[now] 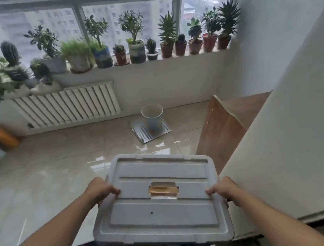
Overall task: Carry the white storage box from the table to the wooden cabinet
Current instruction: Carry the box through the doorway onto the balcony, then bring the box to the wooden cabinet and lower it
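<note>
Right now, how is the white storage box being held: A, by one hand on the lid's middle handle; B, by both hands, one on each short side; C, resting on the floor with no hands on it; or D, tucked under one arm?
B: the left hand and the right hand each grip an opposite side of the white storage box, held above the floor.

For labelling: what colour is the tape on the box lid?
Brownish-orange tape on the white storage box, head view.

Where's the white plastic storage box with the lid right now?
In the head view, the white plastic storage box is low and centre, held above the tiled floor between the left hand and right hand, with the brown wooden cabinet ahead to its right.
</note>
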Action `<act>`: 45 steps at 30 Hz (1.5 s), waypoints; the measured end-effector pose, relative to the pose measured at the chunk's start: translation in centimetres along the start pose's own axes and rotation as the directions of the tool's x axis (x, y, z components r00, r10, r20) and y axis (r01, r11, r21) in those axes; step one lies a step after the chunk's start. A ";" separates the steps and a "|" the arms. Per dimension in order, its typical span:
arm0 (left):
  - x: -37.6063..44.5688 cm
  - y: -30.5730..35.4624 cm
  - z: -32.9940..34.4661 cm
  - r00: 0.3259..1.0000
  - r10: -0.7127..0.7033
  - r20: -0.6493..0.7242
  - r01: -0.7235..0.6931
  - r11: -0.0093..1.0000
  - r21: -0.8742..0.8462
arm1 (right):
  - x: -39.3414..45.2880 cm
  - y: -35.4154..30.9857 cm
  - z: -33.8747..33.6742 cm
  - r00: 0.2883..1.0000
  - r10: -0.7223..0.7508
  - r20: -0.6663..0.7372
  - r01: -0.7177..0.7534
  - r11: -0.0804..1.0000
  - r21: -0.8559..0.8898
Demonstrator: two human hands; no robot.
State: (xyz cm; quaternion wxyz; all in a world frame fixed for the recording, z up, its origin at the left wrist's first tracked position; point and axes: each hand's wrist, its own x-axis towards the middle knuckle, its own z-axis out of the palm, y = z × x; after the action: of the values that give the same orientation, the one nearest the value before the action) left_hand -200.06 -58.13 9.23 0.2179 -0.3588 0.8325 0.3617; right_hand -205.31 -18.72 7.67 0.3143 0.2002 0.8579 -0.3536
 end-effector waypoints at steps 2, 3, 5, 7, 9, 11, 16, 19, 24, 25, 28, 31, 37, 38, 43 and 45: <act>2.7 2.8 -0.6 1.000 0.008 0.009 -0.008 1.000 0.008 | 2.5 -1.4 -0.5 0.999 0.030 0.020 -0.030 1.000 0.003; 4.8 4.6 -1.1 1.000 0.002 0.021 -0.002 1.000 0.011 | 4.1 -2.4 -0.8 0.998 0.061 0.024 -0.062 0.998 0.023; 7.6 7.1 -1.8 0.999 0.000 0.040 -0.001 0.999 0.040 | 5.9 -3.7 -1.3 0.995 0.098 0.029 -0.100 0.994 0.054; 8.5 8.4 -2.1 0.999 0.021 0.040 -0.023 0.998 0.063 | 6.7 -4.4 -1.5 0.994 0.103 0.031 -0.104 0.993 0.060; 11.0 10.5 -2.3 0.998 0.035 0.057 -0.041 0.994 0.100 | 8.6 -4.9 -1.6 0.990 0.140 0.023 -0.141 0.986 0.083; 13.6 13.2 -2.6 0.994 0.051 0.100 -0.064 0.989 0.133 | 10.1 -5.6 -1.8 0.985 0.172 -0.009 -0.169 0.977 0.127; 20.4 18.8 -2.3 0.971 0.126 0.205 -0.166 0.968 0.191 | 11.6 -8.7 -2.3 0.958 0.280 -0.060 -0.259 0.937 0.233; 25.4 21.3 -1.9 0.943 0.151 0.297 -0.231 0.938 0.257 | 13.0 -10.1 -1.6 0.929 0.359 -0.093 -0.311 0.891 0.331; 32.2 27.1 -1.8 0.858 0.223 0.462 -0.404 0.850 0.338 | 13.7 -12.2 0.8 0.864 0.490 -0.116 -0.383 0.789 0.481; 33.0 28.4 -1.7 0.837 0.245 0.489 -0.440 0.833 0.336 | 13.1 -13.0 1.1 0.844 0.521 -0.126 -0.393 0.762 0.516; 34.5 32.1 -1.8 0.791 0.279 0.545 -0.523 0.771 0.364 | 11.8 -14.7 1.9 0.791 0.598 -0.131 -0.418 0.685 0.597; 35.4 35.0 -1.3 0.746 0.282 0.603 -0.594 0.690 0.413 | 10.6 -16.1 2.2 0.747 0.649 -0.142 -0.416 0.624 0.662; 36.3 38.6 2.0 0.680 0.298 0.670 -0.682 0.594 0.428 | 10.7 -15.5 3.8 0.678 0.727 -0.110 -0.446 0.525 0.725; 36.6 39.1 2.8 0.669 0.296 0.681 -0.693 0.580 0.429 | 10.9 -15.1 4.1 0.672 0.734 -0.099 -0.448 0.509 0.735; 37.6 41.0 7.5 0.644 0.279 0.712 -0.727 0.513 0.457 | 13.6 -12.3 5.6 0.649 0.759 -0.048 -0.436 0.423 0.794; 38.5 41.6 9.6 0.634 0.284 0.720 -0.743 0.483 0.464 | 15.2 -11.2 6.4 0.639 0.769 -0.027 -0.434 0.389 0.813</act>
State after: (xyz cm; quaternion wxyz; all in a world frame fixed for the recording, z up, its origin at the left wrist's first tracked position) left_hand -255.38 -47.78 -2.37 0.4452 0.1632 0.8701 0.1345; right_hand -220.08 -29.12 -0.83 0.1280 0.6821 0.5384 -0.4781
